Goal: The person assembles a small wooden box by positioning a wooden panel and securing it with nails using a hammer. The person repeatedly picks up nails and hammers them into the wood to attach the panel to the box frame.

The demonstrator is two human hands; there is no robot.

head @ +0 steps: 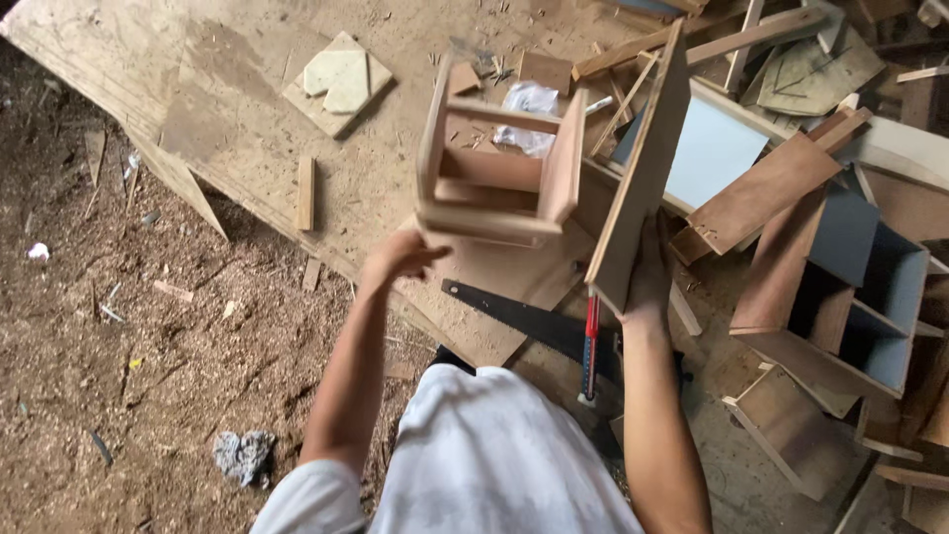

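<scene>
While the left hand [395, 255] grips the lower corner of a small wooden frame [499, 163], fingers curled shut on its edge, the frame is held tilted above the plywood sheet [227, 109] on the floor. Right hand [647, 282] is closed on the bottom end of a long board [643, 168], held on edge and leaning beside the frame. A handsaw [524, 321] and a red-handled tool [590, 341] lie below, amid sawdust and offcuts.

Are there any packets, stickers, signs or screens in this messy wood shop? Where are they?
Clear plastic bag: crumpled, see-through and whitish, lying on the wooden board behind the small wooden frame that the left hand holds.
No labels, signs or screens show.
</scene>
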